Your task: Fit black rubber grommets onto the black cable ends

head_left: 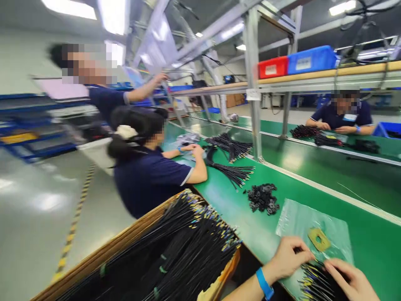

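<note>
Cables (316,284), one bunch, sit pinched in our left hand (290,256) and right hand (354,278). Three people (150,171) and one green surface (225,193) share our workshop (37,238).

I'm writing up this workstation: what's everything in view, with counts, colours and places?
Worktops: at least two, green, centre to right
Carton: one, brown, lower left
Cables: too many to count, black, inside it
Cable bundles: at least two, black, mid-bench
Small parts: uncounted pile, black, near bench
Plastic bag: one, clear, right of pile
Holed piece: one, yellow, on bag
Shelf bins: two, red and blue, upper right
Racks: blue, left
Floor tape: yellow-black, left
Co-workers: three, navy shirts, two left, one far right
Cable ends: several, black, between hands
Left hand: one, blue wristband, lower right
Right hand: one, beside it
</note>
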`<state>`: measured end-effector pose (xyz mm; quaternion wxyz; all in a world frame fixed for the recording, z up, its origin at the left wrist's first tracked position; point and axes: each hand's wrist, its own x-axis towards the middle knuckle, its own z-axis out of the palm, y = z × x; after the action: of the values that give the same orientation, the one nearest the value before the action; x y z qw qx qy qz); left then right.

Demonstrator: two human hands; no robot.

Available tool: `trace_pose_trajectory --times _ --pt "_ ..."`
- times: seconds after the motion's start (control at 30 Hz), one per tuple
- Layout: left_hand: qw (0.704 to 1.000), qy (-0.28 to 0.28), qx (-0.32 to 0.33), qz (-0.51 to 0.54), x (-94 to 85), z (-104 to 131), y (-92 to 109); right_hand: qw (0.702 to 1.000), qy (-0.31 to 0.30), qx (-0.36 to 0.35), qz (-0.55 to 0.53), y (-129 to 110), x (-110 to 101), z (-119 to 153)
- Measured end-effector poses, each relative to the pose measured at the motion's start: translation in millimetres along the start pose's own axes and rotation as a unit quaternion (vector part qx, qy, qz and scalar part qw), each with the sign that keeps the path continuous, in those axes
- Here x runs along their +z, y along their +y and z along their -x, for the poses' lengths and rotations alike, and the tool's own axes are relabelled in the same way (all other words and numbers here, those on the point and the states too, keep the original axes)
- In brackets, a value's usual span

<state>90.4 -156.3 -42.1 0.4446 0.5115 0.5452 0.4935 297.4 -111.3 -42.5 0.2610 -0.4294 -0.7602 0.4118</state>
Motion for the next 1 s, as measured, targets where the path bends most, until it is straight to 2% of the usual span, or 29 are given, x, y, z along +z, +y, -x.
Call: trace_pose_trajectory --times 0.1,0.2,0.4,0.5,0.67,0.8,0.9,1.0 --pt "0.998 0.009 0.043 -0.033 -3.3 2.4 9.6 0.999 -0.035 -0.008 0.006 -15.0 -0.4 1.8" --pt "0.996 0.029 0.062 -0.053 -5.4 4.2 11.8 1.000 -0.026 0.004 0.009 -24.8 -0.5 4.7" --pt "0.989 0.146 0.011 -0.012 -7.5 3.2 4.6 0.999 0.032 0.009 0.005 -7.6 0.6 7.9" --pt "0.989 0.150 0.010 -0.007 -7.4 1.5 3.9 0.998 0.066 0.007 0.006 -1.6 0.6 5.7" --pt "0.988 0.152 0.026 -0.031 -6.3 3.1 5.4 0.995 0.094 -0.004 0.017 -13.3 -0.4 6.6" --pt "0.982 0.149 0.066 -0.099 -19.4 -1.4 7.8 0.988 0.134 -0.025 0.066 -26.3 -6.2 6.3" --pt "0.948 0.155 0.134 -0.243 -40.0 -15.3 12.9 0.976 0.164 -0.059 0.134 -31.7 -15.0 2.6" --pt "0.866 0.187 0.147 -0.440 -59.1 -34.3 16.7 0.955 0.190 -0.080 0.214 -27.6 -20.7 -3.3"
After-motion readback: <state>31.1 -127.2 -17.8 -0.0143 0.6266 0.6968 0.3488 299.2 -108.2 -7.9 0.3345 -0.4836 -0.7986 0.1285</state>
